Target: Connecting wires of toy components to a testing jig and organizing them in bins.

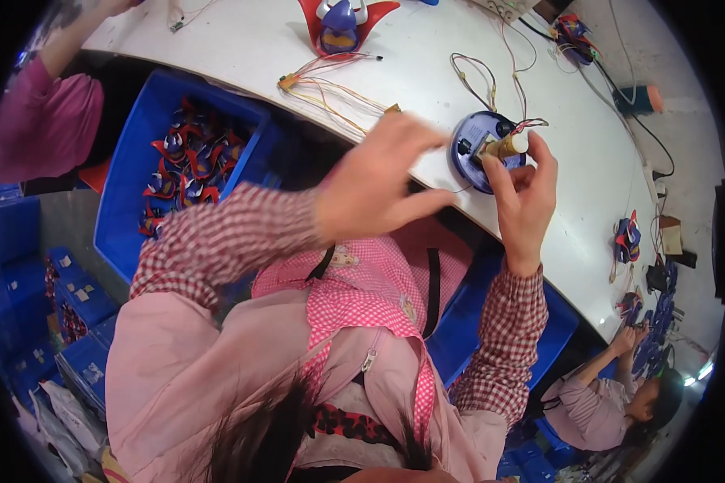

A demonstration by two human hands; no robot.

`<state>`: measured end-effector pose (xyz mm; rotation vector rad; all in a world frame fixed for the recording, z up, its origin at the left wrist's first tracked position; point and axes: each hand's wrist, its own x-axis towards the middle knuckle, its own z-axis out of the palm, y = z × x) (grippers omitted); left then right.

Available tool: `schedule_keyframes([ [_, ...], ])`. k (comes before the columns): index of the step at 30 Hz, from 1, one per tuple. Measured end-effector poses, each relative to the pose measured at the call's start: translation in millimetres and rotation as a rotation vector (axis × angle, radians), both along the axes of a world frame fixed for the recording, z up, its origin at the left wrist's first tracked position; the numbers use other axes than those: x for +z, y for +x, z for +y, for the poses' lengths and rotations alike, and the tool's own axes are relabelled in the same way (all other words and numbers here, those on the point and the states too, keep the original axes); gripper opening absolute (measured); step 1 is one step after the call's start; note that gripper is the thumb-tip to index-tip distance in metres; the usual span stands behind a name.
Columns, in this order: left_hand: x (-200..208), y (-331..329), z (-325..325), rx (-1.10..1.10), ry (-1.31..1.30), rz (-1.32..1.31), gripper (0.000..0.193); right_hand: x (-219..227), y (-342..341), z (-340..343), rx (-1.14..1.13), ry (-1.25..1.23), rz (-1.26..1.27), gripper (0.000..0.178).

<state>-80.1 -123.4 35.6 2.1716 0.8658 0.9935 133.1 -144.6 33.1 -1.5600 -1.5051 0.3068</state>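
Note:
My right hand [525, 193] is closed around a small tan cylinder with a pale round end [509, 146], thumb and fingers pinching it. The cylinder is over a round purple-blue shell [469, 133] lying on the white table near its edge. Dark parts and thin wires show inside the shell. My left hand [383, 179], blurred by motion, is left of the shell with its thumb and fingers spread and nothing seen in it. Beyond this hand lies a bundle of thin coloured wires [324, 83] with a yellowish connector.
At left stands a blue bin [119, 181] holding several red-and-purple toys [193, 157]. A similar toy [340, 30] sits at the far side of the white table [427, 60]. Another toy [627, 239] lies at right. One person [596, 402] works at right, and a pink sleeve [52, 121] shows at left.

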Motion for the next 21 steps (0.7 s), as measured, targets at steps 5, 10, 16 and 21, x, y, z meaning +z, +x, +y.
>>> schedule_keyframes([
  [5,-43.4,76.6,44.8,0.081,0.316,0.084,0.106,-13.2,10.0,20.3,0.043,-0.07,-0.053,0.024],
  [10,-43.3,84.8,47.0,-0.026,0.107,0.069,0.102,-8.1,2.7,14.4,0.03,-0.001,-0.089,0.018],
  [16,-51.4,74.9,46.9,-0.012,0.108,0.115,0.097,-6.8,-6.6,-4.7,0.096,0.195,-0.364,0.015],
  [21,-41.1,69.9,43.2,0.043,0.203,0.1,0.085,9.5,54.1,2.4,-0.112,0.123,-0.126,0.015],
])
